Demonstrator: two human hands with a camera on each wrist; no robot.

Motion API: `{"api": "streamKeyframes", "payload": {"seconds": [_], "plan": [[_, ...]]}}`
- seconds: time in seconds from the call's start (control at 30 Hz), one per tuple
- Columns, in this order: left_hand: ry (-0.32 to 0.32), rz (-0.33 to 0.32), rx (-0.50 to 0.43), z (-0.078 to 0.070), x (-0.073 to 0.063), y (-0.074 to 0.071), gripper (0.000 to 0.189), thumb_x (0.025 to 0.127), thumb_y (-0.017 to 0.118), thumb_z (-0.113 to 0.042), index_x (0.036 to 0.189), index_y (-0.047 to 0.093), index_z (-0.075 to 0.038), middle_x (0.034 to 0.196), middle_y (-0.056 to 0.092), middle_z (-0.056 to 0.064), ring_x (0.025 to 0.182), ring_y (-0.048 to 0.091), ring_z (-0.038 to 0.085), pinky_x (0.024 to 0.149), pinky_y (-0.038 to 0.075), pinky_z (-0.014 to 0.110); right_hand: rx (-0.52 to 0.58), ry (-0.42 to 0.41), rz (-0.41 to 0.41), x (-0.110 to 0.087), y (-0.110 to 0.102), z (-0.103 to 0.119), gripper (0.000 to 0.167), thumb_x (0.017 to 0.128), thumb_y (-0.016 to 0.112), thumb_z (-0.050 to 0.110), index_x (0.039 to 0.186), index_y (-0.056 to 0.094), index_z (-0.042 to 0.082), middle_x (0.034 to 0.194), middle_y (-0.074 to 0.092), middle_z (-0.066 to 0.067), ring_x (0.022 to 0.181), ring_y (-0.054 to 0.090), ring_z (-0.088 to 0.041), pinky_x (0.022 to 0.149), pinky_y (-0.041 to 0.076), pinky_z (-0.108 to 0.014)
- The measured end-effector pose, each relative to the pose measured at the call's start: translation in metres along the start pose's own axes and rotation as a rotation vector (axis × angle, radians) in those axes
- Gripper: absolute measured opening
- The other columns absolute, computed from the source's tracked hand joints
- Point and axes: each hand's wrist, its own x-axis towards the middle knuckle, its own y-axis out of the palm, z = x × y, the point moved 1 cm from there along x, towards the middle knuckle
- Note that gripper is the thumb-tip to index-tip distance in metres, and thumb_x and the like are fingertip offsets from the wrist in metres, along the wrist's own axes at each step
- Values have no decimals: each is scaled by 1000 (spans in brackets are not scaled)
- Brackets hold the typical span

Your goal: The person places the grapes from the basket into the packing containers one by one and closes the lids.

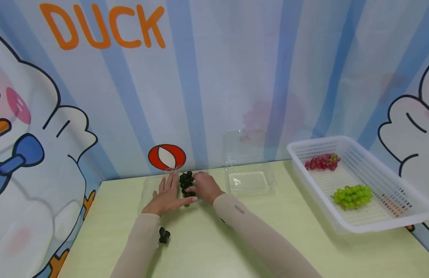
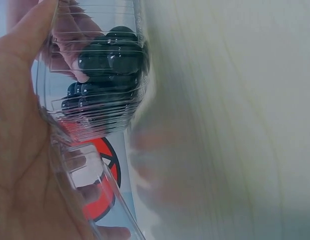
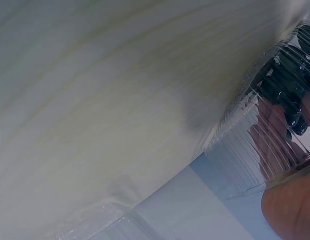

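A bunch of black grapes (image 1: 186,181) lies in a clear plastic clamshell box (image 2: 97,117) at the table's back edge. My right hand (image 1: 206,187) reaches into the box from the right, its bent fingers and thumb gripping the bunch. In the right wrist view, those fingers (image 3: 271,137) show through the ribbed plastic, against the dark grapes (image 3: 285,85). My left hand (image 1: 167,195) rests along the box's left side with fingers straight and spread, the thumb stretched across the near side. Its palm hides part of the box in the left wrist view.
To the right of my hands stands another clear box (image 1: 249,183) with its lid raised. A white plastic basket (image 1: 381,164) at the right holds red grapes (image 1: 323,162) and green grapes (image 1: 353,197). A small black object (image 1: 164,235) shows beside my left sleeve. A printed curtain (image 1: 235,77) closes off the back.
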Motion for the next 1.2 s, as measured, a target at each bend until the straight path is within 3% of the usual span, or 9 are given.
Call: {"api": "streamKeyframes", "payload": {"seconds": [0.2, 0.3, 0.47, 0.7, 0.93, 1.2], "plan": [[9, -8, 10, 1, 1, 1, 130, 78, 57, -87, 164, -6, -13, 171, -10, 10, 154, -4, 47, 106, 9, 85, 21, 29, 15, -1, -1, 2, 55, 88, 79, 36, 130, 66, 2, 127, 69, -13, 115, 66, -27, 99, 54, -38], [10, -10, 14, 1, 2, 1, 130, 77, 57, -87, 164, -5, -12, 171, -9, 10, 154, -4, 47, 106, 9, 85, 21, 34, 23, -1, -2, 3, 58, 89, 79, 35, 136, 63, 3, 133, 66, -14, 121, 64, -28, 102, 52, -39], [9, -11, 20, 2, 2, 1, 131, 77, 57, -87, 164, -5, -12, 171, -9, 10, 154, -4, 47, 106, 10, 85, 3, 37, 29, -2, -3, 4, 56, 90, 77, 35, 133, 64, 3, 132, 66, -13, 120, 64, -28, 102, 52, -38], [8, -11, 18, 2, 1, 1, 131, 77, 57, -88, 164, -6, -12, 171, -9, 10, 154, -3, 47, 106, 10, 84, -4, 35, 42, -2, -4, 4, 45, 90, 77, 35, 119, 71, 1, 117, 70, -13, 107, 68, -26, 93, 56, -36], [4, -3, 14, 2, 1, 2, 130, 77, 57, -87, 164, -6, -13, 171, -9, 9, 154, -4, 47, 107, 9, 84, -19, 26, 61, -3, -5, 5, 47, 92, 76, 33, 126, 69, 2, 128, 67, -14, 117, 65, -28, 98, 54, -36], [2, -5, 11, 2, 2, 2, 131, 76, 58, -88, 164, -4, -12, 171, -10, 9, 155, -5, 46, 106, 9, 84, -29, 3, 63, -4, -9, 6, 46, 92, 75, 31, 127, 69, 2, 127, 68, -14, 116, 66, -27, 98, 54, -35]]}}
